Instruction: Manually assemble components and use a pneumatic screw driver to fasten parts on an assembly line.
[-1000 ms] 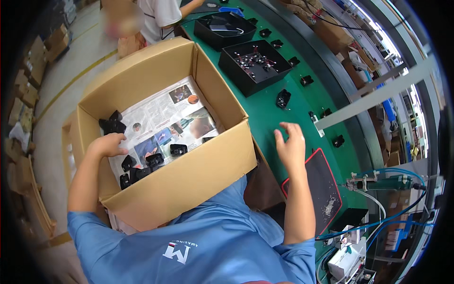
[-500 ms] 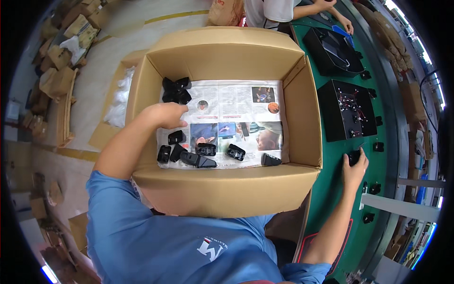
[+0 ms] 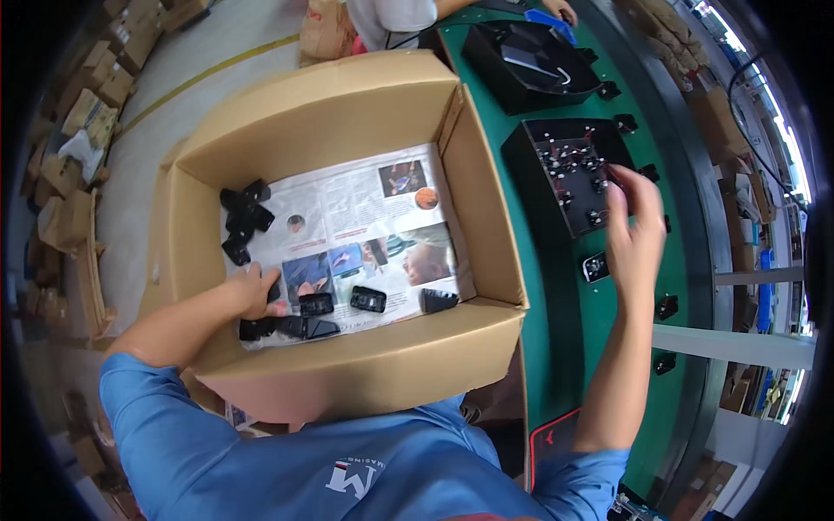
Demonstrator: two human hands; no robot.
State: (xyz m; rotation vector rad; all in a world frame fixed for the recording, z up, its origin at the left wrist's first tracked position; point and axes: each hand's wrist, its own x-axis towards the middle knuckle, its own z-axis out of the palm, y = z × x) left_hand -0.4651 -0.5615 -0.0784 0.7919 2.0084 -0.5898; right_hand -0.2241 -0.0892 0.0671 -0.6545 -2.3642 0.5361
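Inside the cardboard box (image 3: 365, 363), my left hand (image 3: 248, 293) is low at the left, its thumb and forefinger around a small black plastic housing (image 3: 274, 293). Similar black housings (image 3: 315, 304) lie beside it on newspaper (image 3: 356, 217). A heap of black housings (image 3: 246, 217) sits near the box's left wall. My right hand (image 3: 638, 213) reaches over a black bin (image 3: 543, 187) of small wired parts (image 3: 569, 161). Its fingers are bent together at the bin's edge; what they pinch is too small to make out. A single black housing (image 3: 595, 267) lies on the green table below the bin.
Another black bin (image 3: 530, 65) stands farther along the green table (image 3: 556, 339). Several small black parts (image 3: 666, 306) line the table's right side. A metal bar (image 3: 738, 346) crosses at the right. Another person's arm (image 3: 452, 7) shows at the top.
My left hand has moved from beside the heap down to the nearer housings. My right hand has left the black part on the table and gone up to the bin. The whole view has turned.
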